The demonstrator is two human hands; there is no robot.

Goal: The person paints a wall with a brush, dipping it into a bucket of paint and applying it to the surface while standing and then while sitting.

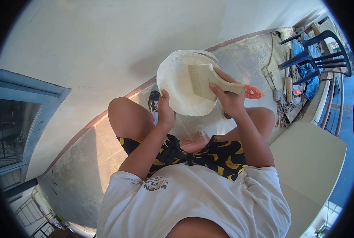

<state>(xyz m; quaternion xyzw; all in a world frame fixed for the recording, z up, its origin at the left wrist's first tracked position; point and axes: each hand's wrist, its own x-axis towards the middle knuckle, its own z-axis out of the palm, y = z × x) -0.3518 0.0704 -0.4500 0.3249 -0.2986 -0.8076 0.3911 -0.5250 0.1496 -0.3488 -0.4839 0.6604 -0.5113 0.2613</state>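
My left hand (166,110) is closed on the near left rim of a white bowl (171,79), its thumb on top of the wall. The bowl is tipped open toward me, and a strip of its rim is split at the upper right. My right hand (229,98) grips a wide flat paintbrush (224,84) near the base of its handle. The handle is pale with a red-orange tip pointing right. The brush's bristles lie over the inside of the bowl. Some right fingers are hidden behind the brush.
A pale wall (105,43) rises ahead, and a blue-framed window (30,123) is at left. A dark blue plastic chair (324,51) lies at the upper right near debris and blue plastic sheeting (312,85). Below me is a dusty tiled floor (81,166), with a railing (339,105) at right.
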